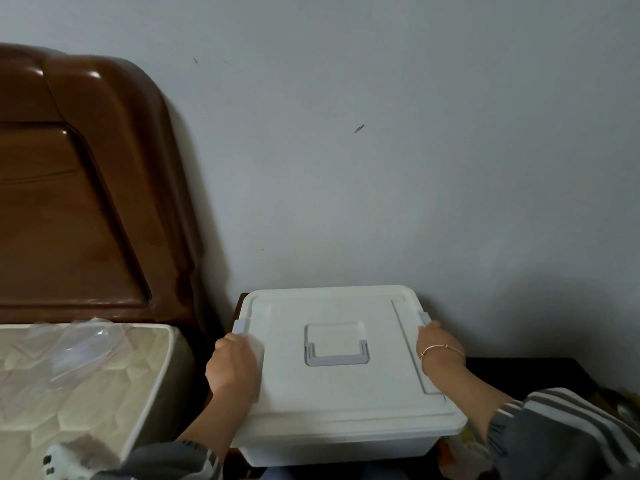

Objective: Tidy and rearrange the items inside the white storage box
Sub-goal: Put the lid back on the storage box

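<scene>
Gripping the closed white storage box at its left edge with the curled left hand. Clasping its right edge, beside a grey latch, with the right hand.

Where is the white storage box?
Head view: the box sits low centre, by the wall, right of the mattress, between left hand and right hand.

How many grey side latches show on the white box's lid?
2. The left latch sits on the left edge of the lid, just beyond the left hand; the right latch on the right edge, just beyond the right hand. The hands may hide others.
</scene>
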Demonstrator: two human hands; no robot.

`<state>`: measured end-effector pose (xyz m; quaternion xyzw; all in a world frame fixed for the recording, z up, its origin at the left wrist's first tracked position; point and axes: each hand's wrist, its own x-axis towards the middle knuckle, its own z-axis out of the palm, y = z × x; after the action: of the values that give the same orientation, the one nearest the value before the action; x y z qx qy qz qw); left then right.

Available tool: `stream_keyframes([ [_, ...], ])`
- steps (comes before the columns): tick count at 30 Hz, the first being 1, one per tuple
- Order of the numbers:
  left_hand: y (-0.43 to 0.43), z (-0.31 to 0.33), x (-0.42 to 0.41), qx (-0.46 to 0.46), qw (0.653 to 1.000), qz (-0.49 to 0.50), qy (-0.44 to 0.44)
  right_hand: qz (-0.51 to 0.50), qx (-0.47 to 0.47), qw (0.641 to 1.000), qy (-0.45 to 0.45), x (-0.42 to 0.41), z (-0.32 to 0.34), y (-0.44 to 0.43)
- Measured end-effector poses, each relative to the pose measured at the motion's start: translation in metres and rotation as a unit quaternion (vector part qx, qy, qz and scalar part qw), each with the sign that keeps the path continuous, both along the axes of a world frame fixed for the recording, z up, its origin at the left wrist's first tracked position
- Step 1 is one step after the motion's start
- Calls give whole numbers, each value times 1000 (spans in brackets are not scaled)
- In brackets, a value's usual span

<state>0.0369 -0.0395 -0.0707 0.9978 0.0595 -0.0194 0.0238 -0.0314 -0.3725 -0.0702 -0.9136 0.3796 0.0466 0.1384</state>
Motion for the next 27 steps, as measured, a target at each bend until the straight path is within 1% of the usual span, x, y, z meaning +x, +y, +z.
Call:
stream_keyframes([
  [2,2,0,-2,5,1000,-13,2,9,-9,1000,11,0,1,1],
  [4,7,-5,-1,42,998,-51,-6,22,-15,999,23,0,3,0],
  [6,12,-7,1,29,995,-97,-2,34,-6,999,26,-3,6,-1],
  [8,16,0,2,-95,991,-90,29,59,9,998,36,-9,8,-3],
  [9,20,1,2,-154,984,-79,47,80,18,995,48,-14,10,-4],
  [11,29,1,0,-234,964,-99,79,113,70,990,56,-24,13,-6],
  [13,41,-4,-7,-313,935,-129,103,113,161,980,28,-36,17,-6],
  [15,53,-10,-20,-417,892,-127,116,107,244,963,-33,-51,18,-6],
  [17,61,-12,-38,-542,828,-81,121,99,325,934,-109,-69,15,-4],
  [18,61,-11,-47,-587,800,-54,115,91,352,920,-145,-77,13,-2],
  [19,59,-12,-54,-611,785,-31,94,79,368,910,-174,-83,11,1],
  [21,48,-14,-59,-621,783,21,28,35,388,895,-217,-85,7,3],
  [24,30,-13,-57,-579,803,134,-47,-25,400,882,-246,-77,4,6],
  [27,27,-10,-48,-554,815,160,-60,-60,390,880,-265,-69,1,4],
])
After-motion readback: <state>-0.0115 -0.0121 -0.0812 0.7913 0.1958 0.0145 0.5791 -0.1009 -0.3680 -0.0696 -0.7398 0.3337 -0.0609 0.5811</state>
